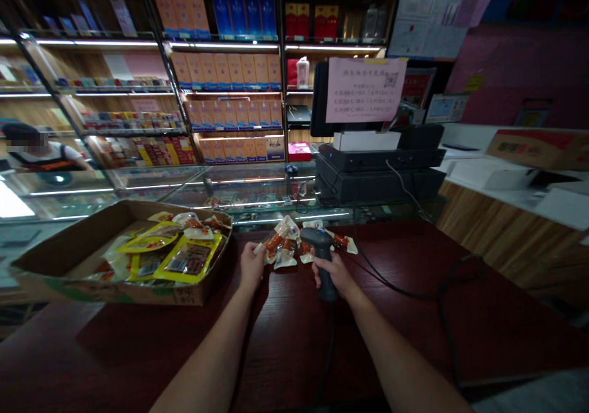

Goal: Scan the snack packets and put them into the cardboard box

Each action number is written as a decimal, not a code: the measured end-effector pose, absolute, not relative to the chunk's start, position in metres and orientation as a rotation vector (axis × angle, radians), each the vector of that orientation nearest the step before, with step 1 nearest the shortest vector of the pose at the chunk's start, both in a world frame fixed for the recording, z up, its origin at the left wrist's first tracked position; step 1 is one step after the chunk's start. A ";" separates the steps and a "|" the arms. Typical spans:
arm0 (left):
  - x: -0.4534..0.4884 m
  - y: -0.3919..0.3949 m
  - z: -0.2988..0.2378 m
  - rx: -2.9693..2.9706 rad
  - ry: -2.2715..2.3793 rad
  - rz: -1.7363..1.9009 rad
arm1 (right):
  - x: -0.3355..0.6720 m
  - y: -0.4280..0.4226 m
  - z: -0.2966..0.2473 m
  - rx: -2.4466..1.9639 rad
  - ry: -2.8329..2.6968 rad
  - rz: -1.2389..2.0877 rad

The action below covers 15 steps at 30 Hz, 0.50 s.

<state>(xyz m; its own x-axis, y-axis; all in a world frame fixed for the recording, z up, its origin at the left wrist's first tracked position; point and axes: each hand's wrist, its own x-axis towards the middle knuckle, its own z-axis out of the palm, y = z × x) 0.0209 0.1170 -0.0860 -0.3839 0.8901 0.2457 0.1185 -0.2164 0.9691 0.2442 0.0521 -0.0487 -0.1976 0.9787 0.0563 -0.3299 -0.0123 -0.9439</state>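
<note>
My right hand [332, 273] is shut around the grip of a black corded handheld barcode scanner [323, 259], with its head tilted towards a cluster of small clear snack packets [285, 244] holding orange-red food. My left hand [252, 264] pinches the near end of those packets, just left of the scanner head. Both hands are above a dark red wooden counter [115, 351]. To the left, a shallow cardboard box [55, 259] holds a heap of yellow-labelled snack packets [188, 259] and clear ones.
A black scanner cable runs down the counter, and another loops off to the right. Behind the hands stand a glass display case, a black cash register [380, 167] and shelves of boxed goods. A person [39, 152] is beyond the glass at far left.
</note>
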 end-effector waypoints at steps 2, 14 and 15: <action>0.021 0.116 -0.086 1.216 1.465 1.650 | 0.244 0.052 -0.049 -0.838 -1.124 1.490; 0.021 0.117 -0.089 1.169 1.367 1.704 | 0.243 0.050 -0.047 -0.830 -1.121 1.478; 0.022 0.116 -0.088 1.153 1.360 1.712 | 0.243 0.049 -0.047 -0.828 -1.124 1.481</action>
